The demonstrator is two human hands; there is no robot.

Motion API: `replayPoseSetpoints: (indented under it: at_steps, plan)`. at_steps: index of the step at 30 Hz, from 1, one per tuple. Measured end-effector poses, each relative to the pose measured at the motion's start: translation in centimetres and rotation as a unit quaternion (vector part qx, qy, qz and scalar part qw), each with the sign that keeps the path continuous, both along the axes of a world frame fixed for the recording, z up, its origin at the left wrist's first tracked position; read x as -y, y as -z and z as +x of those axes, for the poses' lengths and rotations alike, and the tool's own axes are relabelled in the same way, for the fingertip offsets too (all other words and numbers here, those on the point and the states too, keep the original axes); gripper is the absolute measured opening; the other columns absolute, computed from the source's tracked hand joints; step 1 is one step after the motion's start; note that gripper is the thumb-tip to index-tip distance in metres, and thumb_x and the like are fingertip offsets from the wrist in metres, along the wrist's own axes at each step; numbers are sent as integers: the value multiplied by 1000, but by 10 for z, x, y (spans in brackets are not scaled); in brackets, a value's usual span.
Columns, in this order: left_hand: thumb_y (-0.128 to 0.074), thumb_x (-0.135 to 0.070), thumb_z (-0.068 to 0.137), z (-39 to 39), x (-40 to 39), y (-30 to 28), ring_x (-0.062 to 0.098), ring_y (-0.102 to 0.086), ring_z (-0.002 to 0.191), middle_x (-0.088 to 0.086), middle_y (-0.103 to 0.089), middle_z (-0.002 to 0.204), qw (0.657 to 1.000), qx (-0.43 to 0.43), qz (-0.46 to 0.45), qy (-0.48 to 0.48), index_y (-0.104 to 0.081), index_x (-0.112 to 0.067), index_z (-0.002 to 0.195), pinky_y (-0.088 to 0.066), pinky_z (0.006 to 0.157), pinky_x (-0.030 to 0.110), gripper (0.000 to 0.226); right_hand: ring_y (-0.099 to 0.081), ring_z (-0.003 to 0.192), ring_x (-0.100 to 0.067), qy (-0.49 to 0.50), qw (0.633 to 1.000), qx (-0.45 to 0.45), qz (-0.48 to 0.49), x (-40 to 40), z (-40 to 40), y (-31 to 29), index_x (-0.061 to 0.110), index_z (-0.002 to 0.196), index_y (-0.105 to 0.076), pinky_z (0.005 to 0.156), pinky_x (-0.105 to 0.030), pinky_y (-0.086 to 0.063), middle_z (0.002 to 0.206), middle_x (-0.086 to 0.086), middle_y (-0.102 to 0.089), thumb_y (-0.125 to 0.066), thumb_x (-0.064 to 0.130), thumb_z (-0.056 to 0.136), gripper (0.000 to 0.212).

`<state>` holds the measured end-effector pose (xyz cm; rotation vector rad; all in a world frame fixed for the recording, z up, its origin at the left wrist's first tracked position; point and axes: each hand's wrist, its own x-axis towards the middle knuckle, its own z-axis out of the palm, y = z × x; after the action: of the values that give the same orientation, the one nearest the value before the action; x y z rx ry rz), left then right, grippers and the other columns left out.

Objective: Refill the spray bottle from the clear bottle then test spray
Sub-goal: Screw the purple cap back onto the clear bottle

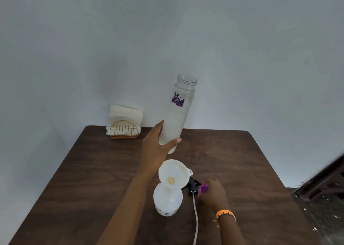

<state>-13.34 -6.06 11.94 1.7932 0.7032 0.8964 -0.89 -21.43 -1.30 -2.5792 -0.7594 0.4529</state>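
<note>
My left hand point(158, 144) grips the lower part of the clear bottle point(178, 112), lifted above the table, nearly upright and tilted slightly right; its mouth is uncapped and it bears a purple print. Below it stands the white spray bottle point(167, 200) with a white funnel point(174, 174) in its neck. The black spray head point(193, 185) with its dip tube point(195, 218) lies on the table just right of the spray bottle. My right hand point(212, 192) is blurred and holds a purple cap point(202, 189) low over the table beside the spray head.
A dark wooden table point(93, 179) stands against a pale wall. A gold wire napkin holder point(124, 129) with white napkins sits at the back left edge. Dark furniture point(325, 177) stands to the right, off the table.
</note>
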Motion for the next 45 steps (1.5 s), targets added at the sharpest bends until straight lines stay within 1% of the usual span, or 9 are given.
replayPoseSetpoints:
  at_steps: [9, 13, 18, 20, 24, 28, 33, 40, 45]
  plan:
    - [-76, -31, 73, 0, 4, 0, 10, -51, 110, -10, -52, 119, 1000, -6, -10, 2, -46, -20, 132, -43, 77, 9, 67, -54, 95, -15, -1, 938, -18, 346, -31, 4, -133, 22, 112, -57, 73, -15, -42, 114, -4, -51, -67, 22, 83, 31]
    - [-76, -30, 72, 0, 7, -3, 12, -52, 110, -7, -53, 121, 1000, 8, -14, -2, -47, -22, 129, -44, 77, 9, 65, -64, 86, -19, 14, 836, -103, 539, -44, -8, -192, 18, 103, -53, 80, -38, -54, 104, 2, -59, -67, 23, 82, 26]
    - [-78, -30, 69, -1, 5, -12, 13, -52, 110, -3, -52, 125, 999, 31, -10, -5, -40, -28, 131, -49, 83, 18, 73, -61, 87, -28, -29, 729, -154, 666, -65, -21, -253, 11, 99, -39, 96, -48, -45, 67, 23, -62, -58, 16, 89, 22]
    - [-78, -31, 69, -2, 4, -15, 14, -52, 109, -3, -52, 125, 999, 34, -2, -9, -37, -33, 127, -49, 85, 22, 71, -59, 85, -32, -54, 731, -135, 667, -73, -23, -265, 12, 98, -39, 92, -49, -46, 68, 23, -61, -60, 20, 89, 24]
    - [-78, -30, 69, -6, 3, -17, 8, -53, 102, -10, -51, 117, 999, 46, 0, -11, -35, -43, 116, -46, 70, 3, 65, -56, 79, -3, -109, 751, -78, 646, -91, -18, -276, 13, 103, -46, 70, -15, -44, 94, 8, -52, -62, 18, 88, 23]
    - [-78, -32, 69, -8, 0, -18, -2, -51, 99, -21, -49, 109, 998, 55, 8, -20, -36, -50, 111, -44, 65, 1, 62, -56, 105, -22, -171, 784, -42, 596, -109, -12, -279, 22, 106, -60, 76, -15, -47, 117, -10, -52, -65, 19, 86, 21]
    - [-77, -32, 70, -9, 0, -24, -5, -49, 95, -30, -41, 104, 998, 53, 5, -27, -35, -51, 106, -41, 67, 1, 59, -57, 107, -18, -208, 808, -28, 551, -112, -8, -279, 16, 108, -64, 76, -11, -47, 116, -8, -57, -58, 18, 89, 20]
    - [-75, -29, 73, -10, 1, -28, -5, -49, 95, -35, -40, 105, 998, 64, -12, -11, -37, -51, 105, -43, 64, -2, 55, -56, 116, -17, -283, 785, -112, 540, -104, 5, -284, 24, 110, -63, 100, -33, -44, 120, -2, -64, -43, 21, 92, 27]
    - [-74, -35, 71, -7, 2, -36, -4, -50, 98, -23, -45, 114, 997, 81, -15, -13, -37, -51, 108, -43, 80, 8, 54, -58, 110, -18, -261, 809, -86, 520, -103, 3, -294, 25, 112, -61, 91, -28, -50, 119, -2, -62, -51, 22, 92, 23]
